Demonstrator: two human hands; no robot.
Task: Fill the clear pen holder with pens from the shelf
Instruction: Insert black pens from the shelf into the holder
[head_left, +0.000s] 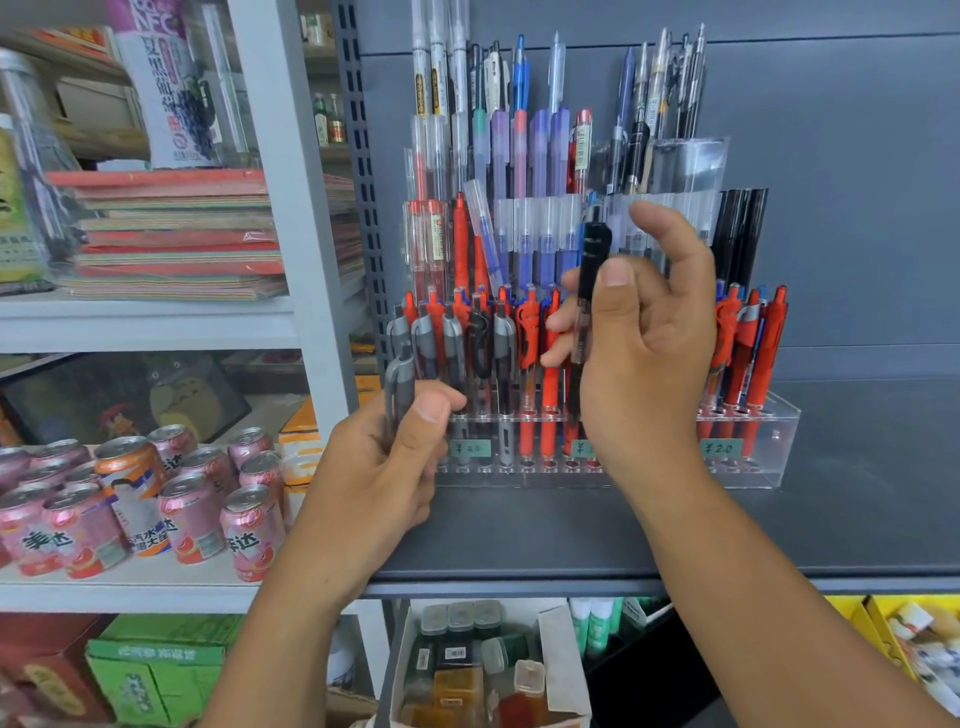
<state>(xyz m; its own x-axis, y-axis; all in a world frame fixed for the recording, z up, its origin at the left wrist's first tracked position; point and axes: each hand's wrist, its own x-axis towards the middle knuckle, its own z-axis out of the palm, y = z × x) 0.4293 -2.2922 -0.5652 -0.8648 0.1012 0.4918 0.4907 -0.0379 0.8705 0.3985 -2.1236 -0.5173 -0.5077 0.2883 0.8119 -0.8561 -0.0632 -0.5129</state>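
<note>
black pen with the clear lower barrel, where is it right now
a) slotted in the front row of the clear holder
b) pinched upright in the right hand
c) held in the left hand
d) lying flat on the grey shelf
b: the black pen with the clear lower barrel stands upright, pinched by the right hand in front of the clear acrylic pen holder; the left hand grips a grey-clipped pen.

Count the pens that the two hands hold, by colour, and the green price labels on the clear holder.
Grey pen in the left hand: 1 visible
Black pen in the right hand: 1
Green price labels on the clear pen holder: 3, one partly behind the right hand
Total: 5
</note>
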